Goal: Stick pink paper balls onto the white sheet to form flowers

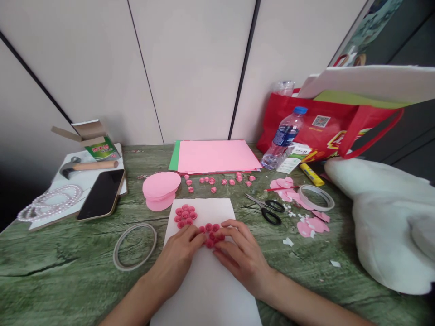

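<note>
A long white sheet (210, 290) lies on the green wood-grain table, with small rolled pink paper flowers on it. One round cluster of flowers (185, 216) sits near the sheet's top left. My left hand (181, 251) rests at the left side of a second cluster (211, 231), its fingertips bent together against the flowers; whether they pinch one is hidden. At the right side of that cluster, my right hand (243, 256) has its fingers apart and curved, with fingertips touching the outer flowers. Several loose pink flowers (212, 181) lie in a row beyond the sheet.
Scissors (267, 208), pink scraps (307, 226) and a tape roll (316, 198) lie right, near a white plush object (384, 217). Another tape roll (135, 246), pink ovals (161, 186) and a phone (101, 194) are left. A bottle (283, 138) stands by a red bag (319, 120).
</note>
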A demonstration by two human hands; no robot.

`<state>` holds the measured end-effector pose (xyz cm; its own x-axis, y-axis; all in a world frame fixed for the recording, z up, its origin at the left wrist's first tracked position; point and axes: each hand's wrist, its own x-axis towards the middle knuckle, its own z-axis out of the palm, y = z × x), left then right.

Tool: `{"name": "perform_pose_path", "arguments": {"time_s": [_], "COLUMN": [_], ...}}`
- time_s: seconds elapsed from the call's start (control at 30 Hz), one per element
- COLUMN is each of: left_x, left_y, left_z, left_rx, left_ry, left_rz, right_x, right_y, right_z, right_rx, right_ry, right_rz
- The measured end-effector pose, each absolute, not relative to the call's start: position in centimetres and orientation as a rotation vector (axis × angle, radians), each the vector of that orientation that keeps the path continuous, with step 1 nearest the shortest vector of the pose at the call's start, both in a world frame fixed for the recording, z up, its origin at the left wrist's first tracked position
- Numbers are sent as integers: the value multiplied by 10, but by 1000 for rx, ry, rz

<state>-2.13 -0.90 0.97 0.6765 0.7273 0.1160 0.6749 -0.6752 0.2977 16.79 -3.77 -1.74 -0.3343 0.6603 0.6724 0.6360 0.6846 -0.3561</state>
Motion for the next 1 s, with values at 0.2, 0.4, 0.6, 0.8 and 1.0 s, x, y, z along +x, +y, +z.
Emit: {"name": "perform_pose_path", "arguments": {"time_s": [0.2,0.4,0.6,0.8,1.0], "left_x": [-27,-26,-26,-31,-31], "left_y": [-9,-9,-8,-7,-7], "left_z": [4,-1,-1,-6,-3], "left_rx": [2676,2762,2729,2728,2696], "left_ry": [1081,1052,1035,994,1055], "left_rz": [468,535,599,768,817], "right_x": [166,165,165,172,173], "right_y": [-37,-37,-37,-33,-27], "right_z": [-16,-16,-18,-23,-22], "right_rx": [-997,-1023,-1007,-961,-933], "right_ry": [-2064,-2056,-2071,-2051,-2062], "right_rz": [-63,-91,-26,52,62]}}
